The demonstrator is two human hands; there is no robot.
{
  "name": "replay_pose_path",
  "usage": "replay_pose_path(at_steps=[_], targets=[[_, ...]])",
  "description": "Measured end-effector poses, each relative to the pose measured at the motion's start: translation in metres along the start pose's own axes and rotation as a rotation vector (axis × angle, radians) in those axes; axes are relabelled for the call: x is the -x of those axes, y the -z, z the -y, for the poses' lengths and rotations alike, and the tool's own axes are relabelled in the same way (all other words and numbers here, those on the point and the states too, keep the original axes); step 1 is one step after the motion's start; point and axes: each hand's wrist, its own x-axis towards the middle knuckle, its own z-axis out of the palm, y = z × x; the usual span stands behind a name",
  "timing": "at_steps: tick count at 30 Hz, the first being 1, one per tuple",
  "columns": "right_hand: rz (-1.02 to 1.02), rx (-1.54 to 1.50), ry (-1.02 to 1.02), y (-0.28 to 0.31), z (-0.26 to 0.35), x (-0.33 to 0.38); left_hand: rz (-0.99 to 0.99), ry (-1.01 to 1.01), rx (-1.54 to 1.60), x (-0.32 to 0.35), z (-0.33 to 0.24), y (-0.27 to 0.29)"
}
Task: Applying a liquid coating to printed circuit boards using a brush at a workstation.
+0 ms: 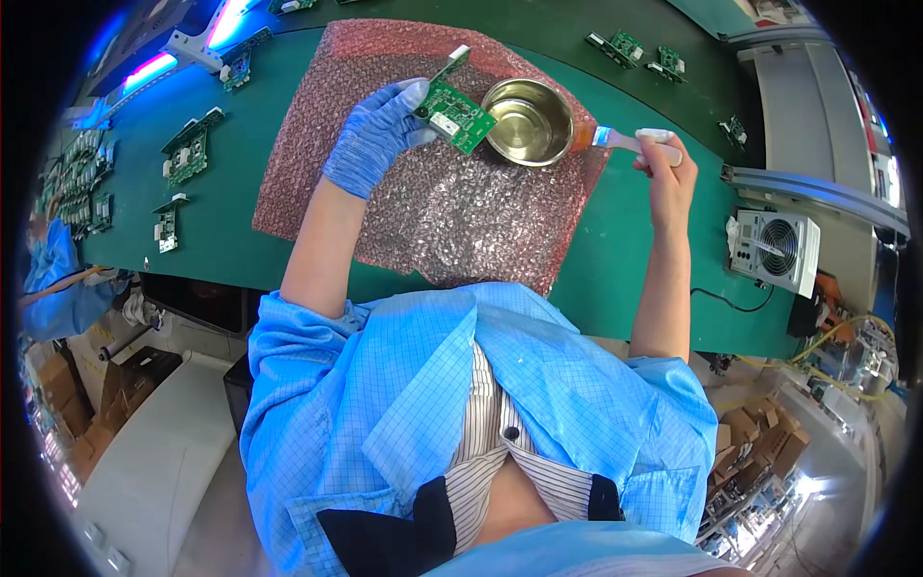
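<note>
My left hand [380, 130], in a blue knitted glove with pale fingertips, is closed on the edge of a green circuit board [461, 115]. A white connector stands up at the board's far end. Right beside the board is a round metal bowl [527, 123] on a sheet of pink bubble wrap [423, 216]. My right hand [665, 163], ungloved with white covers on some fingertips, grips the pale handle of a flat brush [623, 142]. The brush's orange-brown bristles are at the bowl's right rim; whether they touch it, I cannot tell.
More circuit boards [189, 152] lie on the green table mat [231, 207] at left, with others [625, 48] at the far right. A white fan unit [777, 248] stands at the right edge. Metal rails [817, 195] run along the right. Another person's blue sleeve [60, 279] shows at far left.
</note>
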Motion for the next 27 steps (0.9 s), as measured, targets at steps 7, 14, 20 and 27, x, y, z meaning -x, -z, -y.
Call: replay_pose_path(at_steps=[7, 14, 20, 27], targets=[[0.221, -0.061, 0.144, -0.016, 0.023, 0.007, 0.193, 0.055, -0.058, -0.013, 0.005, -0.015], [0.476, -0.068, 0.149, -0.041, 0.033, 0.002, 0.299, 0.062, -0.229, -0.010, 0.004, -0.022], [0.534, 0.027, 0.162, -0.046, 0.024, 0.003, 0.324, 0.015, -0.346, -0.006, -0.001, -0.024], [0.376, -0.046, 0.140, -0.049, 0.003, 0.024, 0.190, -0.054, -0.034, -0.001, 0.007, -0.025]])
